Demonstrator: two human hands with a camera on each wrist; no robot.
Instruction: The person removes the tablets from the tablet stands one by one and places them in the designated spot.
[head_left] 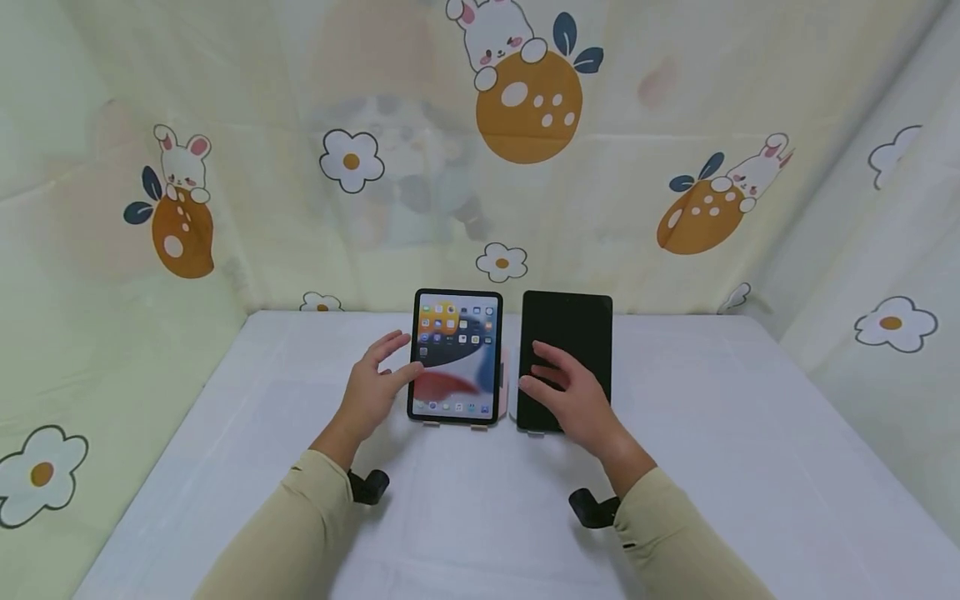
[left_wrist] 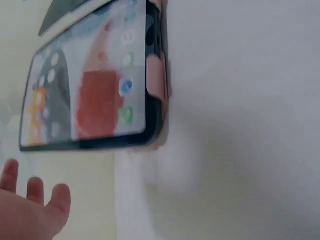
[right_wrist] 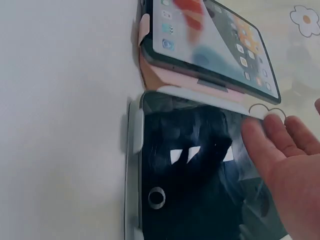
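Two tablets stand propped side by side at the far part of the table. The left one, a lit tablet (head_left: 456, 358) showing app icons, leans on a pink stand (left_wrist: 156, 77) whose lips hold its bottom edge. My left hand (head_left: 371, 387) is by its left edge, fingers spread and holding nothing; the left wrist view shows a gap between the fingertips (left_wrist: 61, 192) and the tablet. To the right, a tablet with a dark screen (right_wrist: 195, 200) rests in a pale stand (right_wrist: 137, 131). In front of that screen my right hand (head_left: 581, 408) hovers with loosely extended fingers, gripping nothing.
A white cloth covers the table (head_left: 465, 525). Behind and at both sides hangs a pale curtain (head_left: 262, 208) printed with rabbits and flowers. Black wrist-worn cameras (head_left: 369, 487) jut out under both sleeves. The two tablets stand close together with a narrow gap.
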